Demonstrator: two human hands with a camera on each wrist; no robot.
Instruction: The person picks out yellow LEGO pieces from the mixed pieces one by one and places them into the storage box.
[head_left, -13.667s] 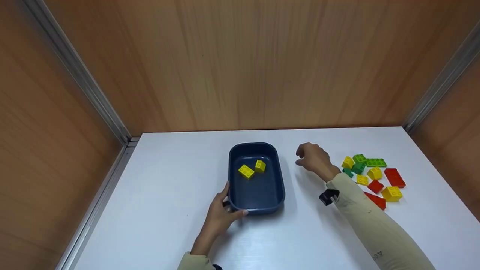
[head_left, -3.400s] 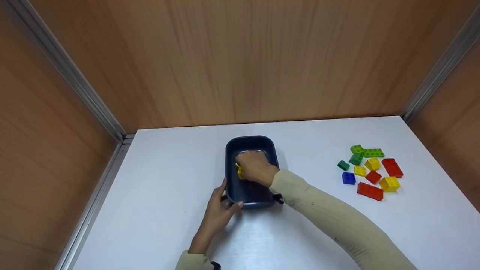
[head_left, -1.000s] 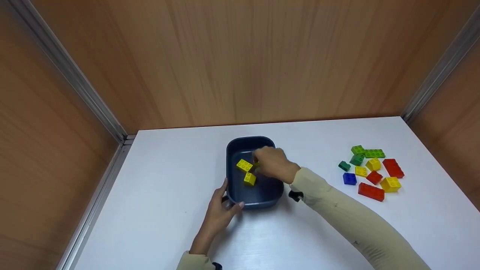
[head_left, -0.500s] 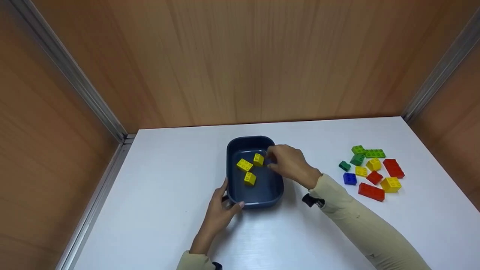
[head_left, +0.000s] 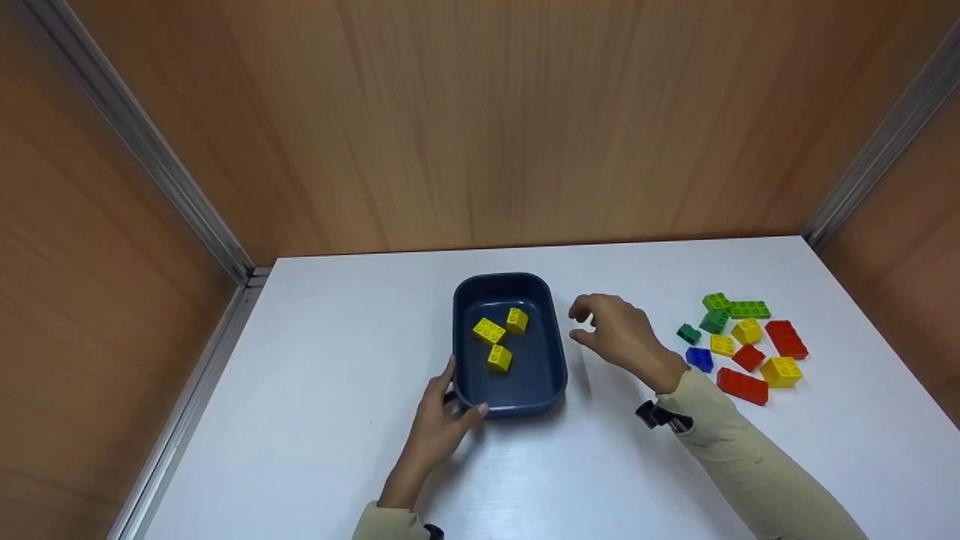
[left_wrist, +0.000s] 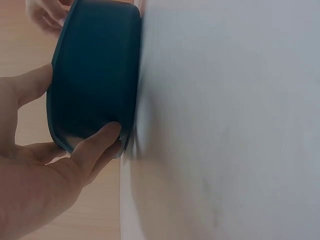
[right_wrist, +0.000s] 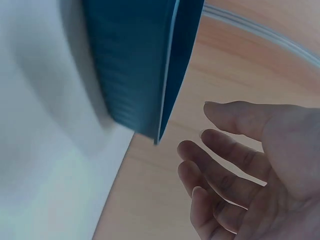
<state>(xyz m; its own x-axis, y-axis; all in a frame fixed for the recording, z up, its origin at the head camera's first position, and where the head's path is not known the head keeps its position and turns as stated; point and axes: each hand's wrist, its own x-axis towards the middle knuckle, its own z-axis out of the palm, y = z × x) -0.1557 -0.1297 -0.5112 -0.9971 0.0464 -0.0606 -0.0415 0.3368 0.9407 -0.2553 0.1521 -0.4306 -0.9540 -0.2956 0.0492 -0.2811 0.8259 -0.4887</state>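
Observation:
My left hand [head_left: 439,424] grips the near left corner of a deep dark blue dish [head_left: 525,386] standing on the table. In the left wrist view, its thumb and fingers spread around the end of the dish wall [left_wrist: 97,65]. Inside lie three yellow toy bricks: a studded one [head_left: 489,331], one behind it to the right [head_left: 517,320] and a nearer one [head_left: 499,358]. Just right of the dish, my right hand [head_left: 615,330] hovers with loosely bent fingers. The right wrist view shows that hand [right_wrist: 270,165] holding nothing, apart from the dish.
On the right of the white table [head_left: 300,390] lies a loose group of bricks, among them a blue one [head_left: 700,359], a long red one [head_left: 742,385], a large yellow one [head_left: 781,371] and a light green one [head_left: 750,309]. A wooden panel [head_left: 480,135] rises behind the table.
A third yellow brick, formerly left of the pile, now lies in the dish. My right hand has let go of it and moved right, out of the dish. My left hand keeps its grip.

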